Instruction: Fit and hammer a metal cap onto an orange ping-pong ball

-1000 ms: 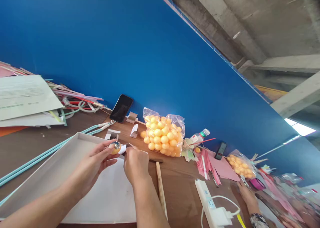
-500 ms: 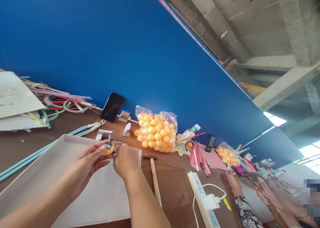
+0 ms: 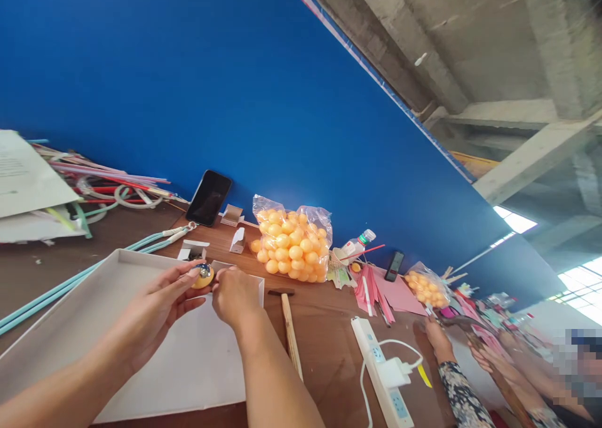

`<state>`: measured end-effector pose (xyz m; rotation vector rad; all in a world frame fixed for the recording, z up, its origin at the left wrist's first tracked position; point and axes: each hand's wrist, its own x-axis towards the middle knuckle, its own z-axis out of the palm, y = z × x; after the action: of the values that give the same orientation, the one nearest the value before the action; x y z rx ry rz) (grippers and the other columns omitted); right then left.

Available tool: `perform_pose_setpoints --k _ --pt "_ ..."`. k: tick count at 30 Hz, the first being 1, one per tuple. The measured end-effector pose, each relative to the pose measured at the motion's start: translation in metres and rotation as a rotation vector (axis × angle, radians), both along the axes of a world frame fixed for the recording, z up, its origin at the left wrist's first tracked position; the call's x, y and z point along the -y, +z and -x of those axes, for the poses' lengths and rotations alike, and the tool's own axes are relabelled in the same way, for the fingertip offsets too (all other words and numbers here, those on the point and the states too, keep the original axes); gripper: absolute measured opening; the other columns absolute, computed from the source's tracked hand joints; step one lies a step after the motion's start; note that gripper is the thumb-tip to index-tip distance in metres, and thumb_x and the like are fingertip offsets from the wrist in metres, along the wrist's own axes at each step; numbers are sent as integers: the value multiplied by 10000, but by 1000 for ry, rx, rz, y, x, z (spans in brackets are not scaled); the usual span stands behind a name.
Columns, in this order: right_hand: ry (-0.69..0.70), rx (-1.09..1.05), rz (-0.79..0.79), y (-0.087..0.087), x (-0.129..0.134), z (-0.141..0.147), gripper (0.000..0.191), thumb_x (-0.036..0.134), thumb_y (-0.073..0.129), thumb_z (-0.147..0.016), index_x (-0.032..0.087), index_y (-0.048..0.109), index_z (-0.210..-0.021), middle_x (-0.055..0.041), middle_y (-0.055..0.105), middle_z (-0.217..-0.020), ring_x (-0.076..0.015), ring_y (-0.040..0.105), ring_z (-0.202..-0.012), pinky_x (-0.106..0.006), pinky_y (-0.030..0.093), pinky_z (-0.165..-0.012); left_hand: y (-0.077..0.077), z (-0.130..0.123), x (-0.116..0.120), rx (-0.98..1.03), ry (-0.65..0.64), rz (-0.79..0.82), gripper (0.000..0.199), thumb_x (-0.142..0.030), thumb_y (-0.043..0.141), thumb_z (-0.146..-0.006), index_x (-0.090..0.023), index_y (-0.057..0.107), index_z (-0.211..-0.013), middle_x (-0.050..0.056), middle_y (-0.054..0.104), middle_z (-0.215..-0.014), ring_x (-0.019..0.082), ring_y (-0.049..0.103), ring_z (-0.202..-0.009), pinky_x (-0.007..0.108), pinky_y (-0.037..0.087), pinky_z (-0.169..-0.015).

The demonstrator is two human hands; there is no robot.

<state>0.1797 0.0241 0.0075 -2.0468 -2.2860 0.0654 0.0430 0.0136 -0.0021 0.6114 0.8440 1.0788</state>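
Note:
Between thumb and fingers my left hand (image 3: 164,302) holds a small round object (image 3: 204,276), orange below with a shiny silver dome on top. My right hand (image 3: 234,295) is closed at its right side, fingertips touching or nearly touching it; a small dark bit shows between them, and what the fingers hold is hidden. Both hands are above a white shallow tray (image 3: 188,359). Just behind the hands stands a small open box (image 3: 192,250) with dark pieces in it.
A hammer (image 3: 290,334) lies right of the tray, then a power strip (image 3: 379,365) with a charger. Behind are a phone (image 3: 209,197), a bag of orange balls (image 3: 294,243) and blue cords (image 3: 56,293). Another person's hand (image 3: 439,339) works at the right.
The view has shifted slightly. My hands keep nearly the same hold around the round object. At the right, the other people's hands have moved a little.

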Motion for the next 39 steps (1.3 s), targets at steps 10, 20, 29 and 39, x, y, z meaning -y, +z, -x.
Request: perform_pose_setpoints --k 10,20,29,39 --pt "-9 -27 11 -4 -5 -8 187 340 486 -791 290 654 -726 0 682 -750 -197 645 -741 -264 414 -582 10 0 4 -9 -38 18 420 -394 692 -695 -240 582 -1070 24 677 -966 141 640 -826 208 511 -685" --pt "6 -76 -56 -4 3 -9 216 212 420 -823 264 629 -828 -12 658 -897 -171 632 -770 -256 364 -594 15 -3 5 17 -20 27 434 -369 680 -701 -203 558 -1083 40 664 -919 141 622 -786 230 475 -680" --pt "28 -104 -23 -5 1 -13 144 215 523 -760 275 642 -705 12 673 -742 -178 630 -718 -258 281 -528 16 -3 5 63 -28 33 446 -375 655 -731 -182 527 -1112 58 654 -914 136 621 -773 231 474 -682" --pt "-84 -190 -14 -5 1 -12 204 178 437 -795 261 617 -844 -15 651 -878 -166 622 -728 -251 324 -562 10 -2 2 374 -131 132 265 -369 586 -800 -127 619 -905 64 665 -851 87 606 -671 163 498 -582"
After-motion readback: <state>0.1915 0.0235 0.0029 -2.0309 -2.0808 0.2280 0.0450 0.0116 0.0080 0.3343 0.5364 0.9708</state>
